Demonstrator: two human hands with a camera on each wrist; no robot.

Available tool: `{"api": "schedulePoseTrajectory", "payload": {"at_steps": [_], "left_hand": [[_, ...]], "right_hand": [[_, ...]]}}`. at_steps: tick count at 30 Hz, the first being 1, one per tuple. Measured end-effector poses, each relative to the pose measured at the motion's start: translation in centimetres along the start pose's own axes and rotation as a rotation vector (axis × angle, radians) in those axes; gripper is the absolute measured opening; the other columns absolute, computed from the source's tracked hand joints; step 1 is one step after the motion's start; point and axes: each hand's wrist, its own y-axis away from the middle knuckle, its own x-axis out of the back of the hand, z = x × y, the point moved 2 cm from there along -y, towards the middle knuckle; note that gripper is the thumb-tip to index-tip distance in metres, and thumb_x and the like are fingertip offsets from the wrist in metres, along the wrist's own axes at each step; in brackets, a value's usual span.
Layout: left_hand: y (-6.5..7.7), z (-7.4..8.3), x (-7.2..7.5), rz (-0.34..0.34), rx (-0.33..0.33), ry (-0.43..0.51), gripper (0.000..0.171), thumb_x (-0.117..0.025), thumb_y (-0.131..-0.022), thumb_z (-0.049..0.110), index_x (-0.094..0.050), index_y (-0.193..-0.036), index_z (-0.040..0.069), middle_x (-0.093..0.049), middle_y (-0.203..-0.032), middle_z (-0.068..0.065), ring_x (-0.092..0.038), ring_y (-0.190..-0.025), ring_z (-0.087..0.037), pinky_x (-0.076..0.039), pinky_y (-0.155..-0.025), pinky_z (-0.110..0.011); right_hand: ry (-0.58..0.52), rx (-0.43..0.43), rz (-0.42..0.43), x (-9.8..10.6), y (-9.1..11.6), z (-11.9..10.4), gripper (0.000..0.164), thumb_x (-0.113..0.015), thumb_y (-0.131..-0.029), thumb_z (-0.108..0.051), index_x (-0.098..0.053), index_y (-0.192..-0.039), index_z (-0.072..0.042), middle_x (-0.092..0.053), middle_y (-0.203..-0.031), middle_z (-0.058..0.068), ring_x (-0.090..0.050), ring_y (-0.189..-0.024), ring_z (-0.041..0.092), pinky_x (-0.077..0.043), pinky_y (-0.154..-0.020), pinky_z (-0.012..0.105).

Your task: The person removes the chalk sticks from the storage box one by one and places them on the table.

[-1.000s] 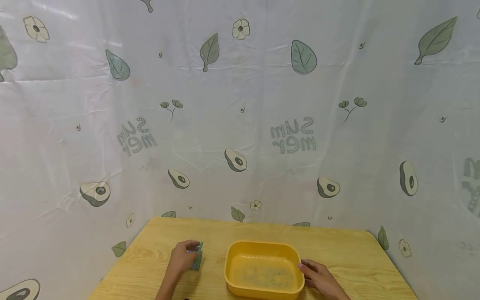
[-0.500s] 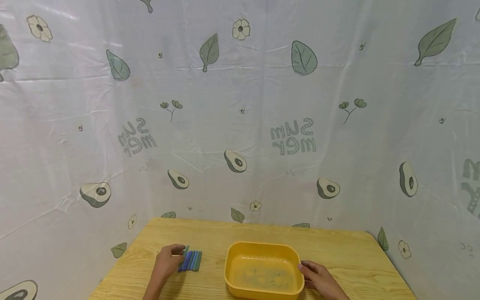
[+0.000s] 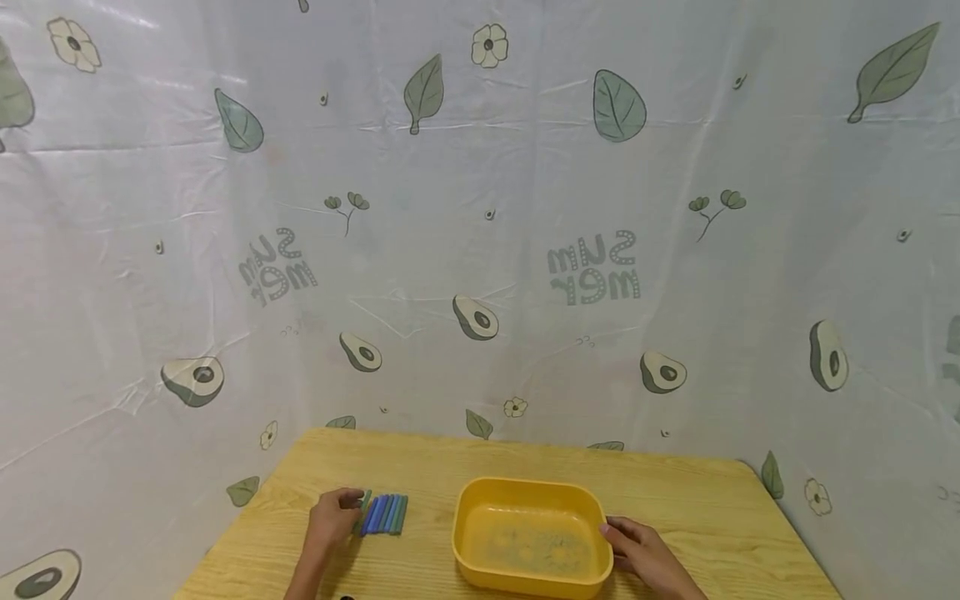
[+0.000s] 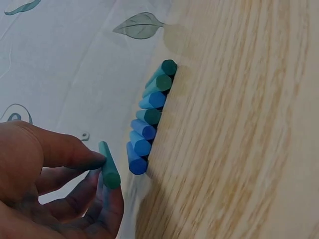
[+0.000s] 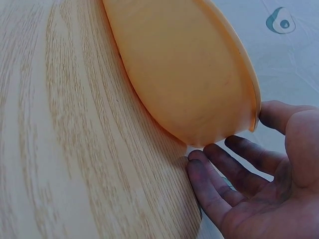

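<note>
My left hand point(image 3: 330, 521) pinches a green chalk stick point(image 4: 108, 165) between thumb and fingers, at the left end of a row of several blue and green chalk sticks point(image 3: 386, 515). In the left wrist view the held stick is apart from the row, and the row's sticks lie side by side on the wood. My right hand point(image 3: 643, 554) holds a yellow plastic basin point(image 3: 467, 542) at its right end. The thumb is at the rim and the fingers are against the outer wall, as the right wrist view shows. Some bluish dust marks the basin's floor.
The light wooden table point(image 3: 675, 492) carries both the basin and the chalk row, with a gap of bare wood between them. A pale curtain point(image 3: 480, 250) printed with leaves and avocados hangs behind and at both sides. A small dark object point(image 3: 347, 597) shows at the bottom edge.
The left hand has moved left with the green chalk stick, uncovering the row it hid a second ago. The right hand and basin have kept their place; the head view has shifted slightly.
</note>
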Motion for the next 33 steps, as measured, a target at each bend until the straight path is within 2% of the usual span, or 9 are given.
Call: {"api": "schedulePoseTrajectory", "payload": {"at_steps": [8,13,23,29,33], "left_hand": [[0.0,-0.1,-1.0,0.034,-0.022,0.001,0.037,-0.066,-0.089,-0.004,-0.072,-0.125,-0.011,-0.076,-0.112,-0.027,-0.074,-0.104,-0.044,-0.063,-0.079,-0.047],[0.3,-0.2,-1.4,0.053,-0.021,-0.047,0.038,-0.067,-0.087,-0.003,-0.072,-0.124,-0.011,-0.078,-0.107,-0.025,-0.075,-0.099,-0.043,-0.063,-0.076,-0.046],[0.4,0.0,-1.0,0.038,-0.024,-0.073,0.039,-0.074,-0.085,0.000,-0.072,-0.123,-0.010,-0.078,-0.104,-0.024,-0.076,-0.094,-0.037,-0.062,-0.069,-0.040],[0.8,0.3,-0.8,0.026,-0.021,-0.078,0.040,-0.073,-0.087,0.003,-0.072,-0.125,-0.010,-0.078,-0.106,-0.024,-0.076,-0.097,-0.040,-0.064,-0.075,-0.046],[1.1,0.6,-0.6,0.021,-0.023,-0.085,0.041,-0.074,-0.089,0.006,-0.071,-0.127,-0.010,-0.077,-0.107,-0.025,-0.076,-0.098,-0.042,-0.064,-0.077,-0.049]], "right_hand": [[0.004,0.040,0.008,0.3,0.7,-0.1,0.079,-0.047,-0.116,-0.040,-0.028,-0.155,0.025,-0.045,-0.154,0.044,-0.067,-0.129,0.045,-0.063,-0.099,0.048],[0.009,0.038,0.018,0.3,1.0,0.1,0.079,-0.048,-0.115,-0.041,-0.029,-0.155,0.025,-0.046,-0.154,0.044,-0.068,-0.128,0.044,-0.063,-0.098,0.047],[-0.011,0.037,-0.003,-0.1,1.1,-0.1,0.078,-0.047,-0.116,-0.040,-0.028,-0.156,0.024,-0.046,-0.155,0.042,-0.068,-0.129,0.043,-0.063,-0.099,0.047],[-0.007,0.026,-0.001,-0.1,1.1,-0.4,0.079,-0.047,-0.116,-0.041,-0.028,-0.156,0.024,-0.046,-0.155,0.042,-0.069,-0.128,0.042,-0.063,-0.099,0.047],[-0.004,0.007,0.035,-0.1,1.1,-0.3,0.080,-0.048,-0.115,-0.043,-0.030,-0.156,0.023,-0.046,-0.155,0.042,-0.068,-0.129,0.042,-0.063,-0.099,0.047]]}}
